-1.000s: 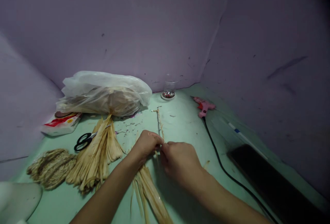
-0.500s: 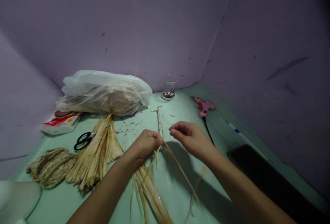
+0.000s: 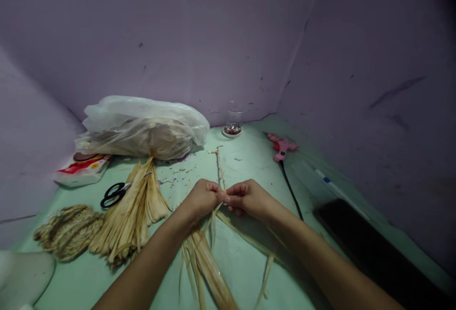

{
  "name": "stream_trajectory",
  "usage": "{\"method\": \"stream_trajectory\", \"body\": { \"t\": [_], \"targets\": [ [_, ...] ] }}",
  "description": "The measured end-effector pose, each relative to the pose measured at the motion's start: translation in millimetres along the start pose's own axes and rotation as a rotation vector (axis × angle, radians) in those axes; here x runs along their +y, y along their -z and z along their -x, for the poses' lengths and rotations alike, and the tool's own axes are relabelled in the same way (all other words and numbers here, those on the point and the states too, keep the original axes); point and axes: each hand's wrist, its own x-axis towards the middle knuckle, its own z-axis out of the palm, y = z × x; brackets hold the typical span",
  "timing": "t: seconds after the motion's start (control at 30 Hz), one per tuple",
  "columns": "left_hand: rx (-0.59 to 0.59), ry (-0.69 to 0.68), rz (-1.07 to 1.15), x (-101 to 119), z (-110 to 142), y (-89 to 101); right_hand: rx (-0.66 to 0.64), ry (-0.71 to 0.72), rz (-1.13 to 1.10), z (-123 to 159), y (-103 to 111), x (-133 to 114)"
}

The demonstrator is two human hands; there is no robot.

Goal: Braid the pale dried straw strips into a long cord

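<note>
A thin braid of dried plant fibre (image 3: 220, 167) runs from the middle of the table down to my fingertips. My left hand (image 3: 204, 199) pinches its lower end between thumb and fingers. My right hand (image 3: 249, 199) meets it there, fingertips closed on the fibre strands at the same spot. Loose pale strands (image 3: 245, 237) trail from my hands toward the lower right. Under my left wrist lies a bundle of flat dried fibre strips (image 3: 210, 267). The exact crossing of the strands is hidden by my fingers.
Left are a larger fibre bundle (image 3: 124, 219), black-handled scissors (image 3: 113, 196), a coiled braid (image 3: 69, 231), a red-white packet (image 3: 83, 171) and a plastic bag (image 3: 142, 129). A clear container (image 3: 232, 129) stands behind; a pink glue gun (image 3: 283, 148), its cord and a dark phone-like slab (image 3: 370, 248) lie right.
My right hand let go and lifted away to the right, then came back to pinch the strands beside my left hand. The left hand has kept its hold.
</note>
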Motion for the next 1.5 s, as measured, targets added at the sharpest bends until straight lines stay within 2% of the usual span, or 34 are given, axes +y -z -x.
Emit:
{"method": "stream_trajectory", "body": {
  "t": [0.2, 0.27, 0.33, 0.4, 0.47, 0.5, 0.57, 0.67, 0.73, 0.83, 1.03, 1.13, 1.23, 1.37, 1.5],
  "targets": [
    [-0.032, -0.028, -0.022, 1, 1, 1.6, 0.156, 0.369, 0.791, 9, 8, -6],
    [-0.021, -0.019, -0.021, 1, 0, 1.5, 0.183, 0.417, 0.932, 15, 11, -11],
    [-0.006, -0.016, -0.014, 1, 0, 1.6, 0.257, 0.463, 0.98, 19, 14, -16],
    [-0.001, -0.01, -0.01, 1, 0, 1.9, 0.401, 0.427, 0.878, 21, 15, -20],
    [-0.009, -0.002, -0.01, 2, 1, 2.4, 0.468, 0.242, 0.607, 19, 12, -23],
    [-0.014, 0.0, -0.009, 2, 2, 2.6, 0.43, 0.13, 0.432, 18, 8, -24],
    [-0.024, -0.01, 0.003, 2, 2, 3.1, 0.264, -0.038, 0.099, 14, 0, -22],
    [-0.045, -0.036, 0.033, 0, 1, 4.2, 0.087, -0.088, -0.147, 6, -12, -16],
    [-0.076, -0.042, 0.039, -1, 0, 4.9, 0.059, -0.089, -0.175, 1, -14, -11],
    [-0.088, -0.042, 0.009, -2, -1, 5.1, 0.088, -0.113, -0.164, -4, -12, -5],
    [0.013, 0.076, -0.213, 6, 2, 7.5, 0.129, -0.12, -0.202, -4, -13, -4],
    [0.064, 0.04, -0.37, 10, 6, 11.2, 0.155, -0.124, -0.291, -2, -17, -6],
    [0.166, -0.022, -0.573, 16, 16, 11.4, 0.189, -0.102, -0.353, 1, -21, -7],
    [0.285, -0.063, -0.753, 30, 38, -0.4, 0.223, -0.077, -0.355, 3, -22, -8],
    [0.288, -0.129, -0.776, 31, 54, -24.2, 0.221, -0.081, -0.367, 2, -21, -5]
  ]
}}
